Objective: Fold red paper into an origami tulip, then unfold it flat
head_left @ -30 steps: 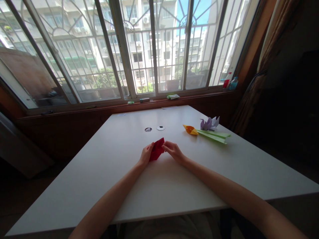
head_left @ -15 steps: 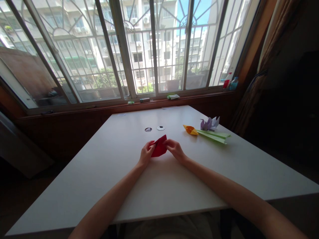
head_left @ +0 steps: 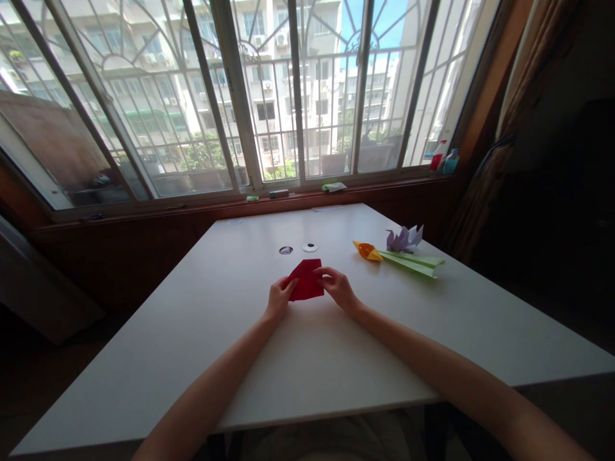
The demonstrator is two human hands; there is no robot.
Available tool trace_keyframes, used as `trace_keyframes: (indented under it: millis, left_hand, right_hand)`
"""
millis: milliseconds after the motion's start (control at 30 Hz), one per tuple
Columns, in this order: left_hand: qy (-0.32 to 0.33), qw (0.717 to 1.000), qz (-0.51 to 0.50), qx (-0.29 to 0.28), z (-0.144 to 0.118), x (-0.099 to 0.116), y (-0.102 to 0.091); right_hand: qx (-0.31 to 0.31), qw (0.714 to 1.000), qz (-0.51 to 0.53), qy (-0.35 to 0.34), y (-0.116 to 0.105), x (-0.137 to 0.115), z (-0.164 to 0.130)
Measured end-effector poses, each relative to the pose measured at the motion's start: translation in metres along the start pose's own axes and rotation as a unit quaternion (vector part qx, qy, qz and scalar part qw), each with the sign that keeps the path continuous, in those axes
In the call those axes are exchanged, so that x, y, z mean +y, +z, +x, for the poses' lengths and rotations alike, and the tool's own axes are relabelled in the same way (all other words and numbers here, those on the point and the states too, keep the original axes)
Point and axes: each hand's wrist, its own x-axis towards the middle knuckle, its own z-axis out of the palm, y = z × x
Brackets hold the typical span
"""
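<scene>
At the middle of the frame, the left hand (head_left: 277, 299) and the right hand (head_left: 337, 287) each pinch a side of a folded red paper (head_left: 306, 280), held just above the white bench (head_left: 240, 358). Bare bench surface spreads wide below and to the left. At right of centre lie an orange fold (head_left: 366, 250), a green strip (head_left: 414, 262) and a purple fold (head_left: 404, 238), well apart from the hands and near the bench's right edge.

Counted on the white table (head_left: 202, 333): one red folded paper (head_left: 306, 280) between two hands, one purple origami figure (head_left: 404, 238) at two o'clock, one orange and green paper flower (head_left: 398, 257) beside it, two round holes (head_left: 298, 248) at twelve o'clock.
</scene>
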Motion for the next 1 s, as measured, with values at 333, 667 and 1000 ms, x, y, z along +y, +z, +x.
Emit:
trace_keyframes:
  millis: [333, 667, 1000]
  left_hand:
    - [0.112, 0.981, 0.156, 0.036, -0.008, 0.009, 0.001]
    - [0.168, 0.967, 0.188, 0.041, -0.010, 0.009, 0.001]
    - [0.161, 0.973, 0.146, 0.082, -0.012, 0.016, 0.003]
  right_hand:
    - [0.134, 0.949, -0.220, -0.184, -0.003, -0.025, -0.006]
    - [-0.038, 0.934, -0.272, -0.227, -0.003, -0.021, -0.007]
    - [0.079, 0.961, -0.201, -0.171, 0.002, -0.023, -0.009]
